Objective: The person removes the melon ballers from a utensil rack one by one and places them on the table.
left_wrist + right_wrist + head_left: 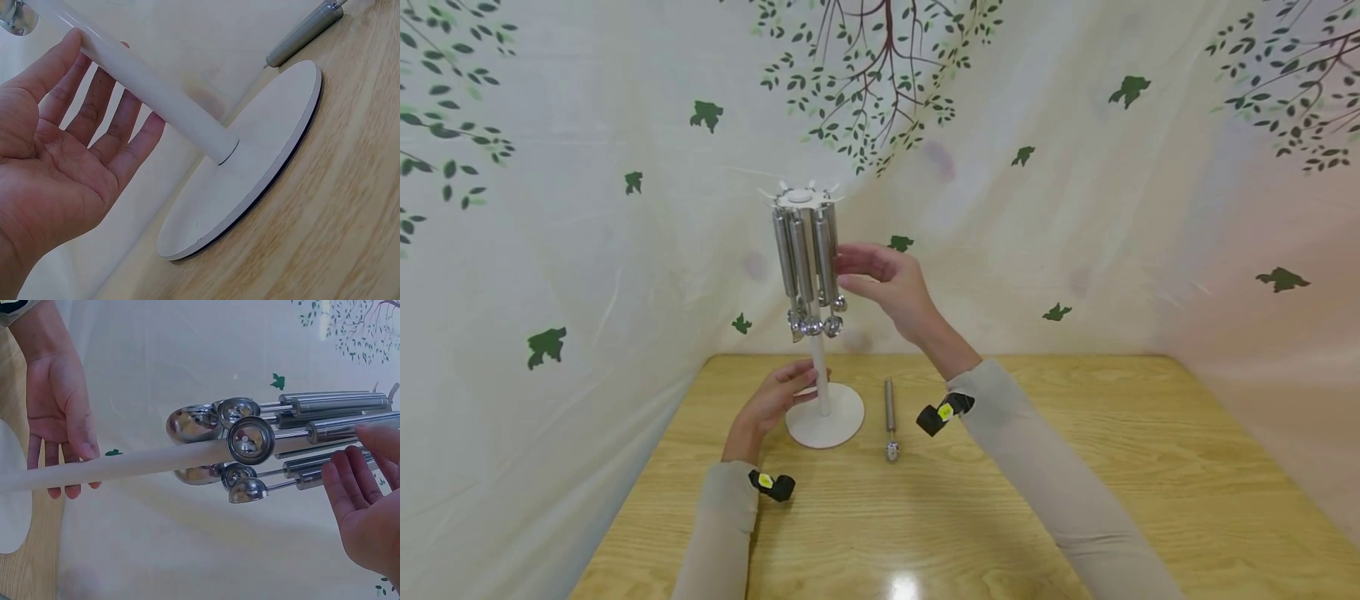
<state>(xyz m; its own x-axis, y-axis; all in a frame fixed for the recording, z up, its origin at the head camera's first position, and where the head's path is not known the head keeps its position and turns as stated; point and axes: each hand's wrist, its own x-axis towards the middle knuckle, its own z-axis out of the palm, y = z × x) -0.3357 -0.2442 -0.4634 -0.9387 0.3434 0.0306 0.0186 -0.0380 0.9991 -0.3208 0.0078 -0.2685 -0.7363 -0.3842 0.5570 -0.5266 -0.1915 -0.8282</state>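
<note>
A white stand (820, 367) with a round base rises from the table, and several small steel scoops (805, 258) with thick cylindrical handles hang from its hooked top. Low on the pole, my left hand (778, 392) holds it, the thumb on one side and the fingers behind, as the left wrist view (69, 131) shows. My right hand (887, 287) is beside the hanging handles at the right. In the right wrist view its fingertips (340, 469) and thumb lie against the handles, with a gap between thumb and fingers. Another steel scoop (891, 417) lies on the table.
The wooden table (1037, 483) reaches back to a pale curtain (985, 275) printed with branches and green leaves. The loose scoop lies just right of the stand's base, under my right forearm's side. A black wrist camera (943, 412) sits on my right sleeve.
</note>
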